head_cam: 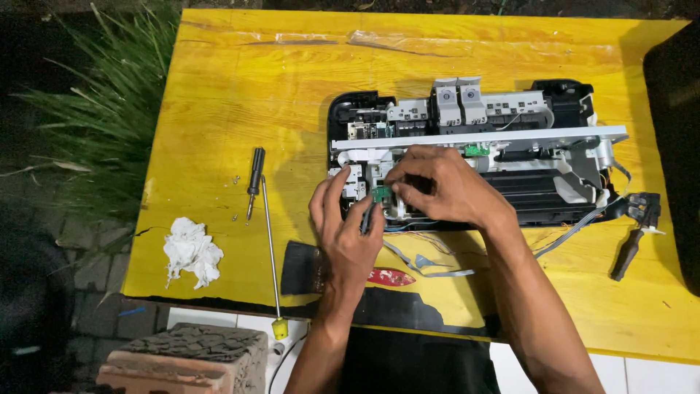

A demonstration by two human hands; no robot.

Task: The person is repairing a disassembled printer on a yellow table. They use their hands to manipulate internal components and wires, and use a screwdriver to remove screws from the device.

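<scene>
An opened printer (510, 131) with its cover off lies on a yellow wooden table (240, 95). Its white frame, grey rail and ink cartridge carriage (459, 102) are exposed. My left hand (346, 233) is at the printer's front left corner, fingers curled around a dark slim tool-like piece near a small green circuit board (380, 193). My right hand (437, 186) reaches across from the right, and its fingertips pinch at the same green board. Grey ribbon cables (426, 264) trail out of the printer toward me.
Left of the printer lie a black-handled screwdriver (254, 179), a long one with a yellow handle (273, 255), loose screws (236, 179) and a crumpled white cloth (191, 250). Pliers (636, 233) rest at the right. Grass (95, 124) and bricks (189, 357) border the table.
</scene>
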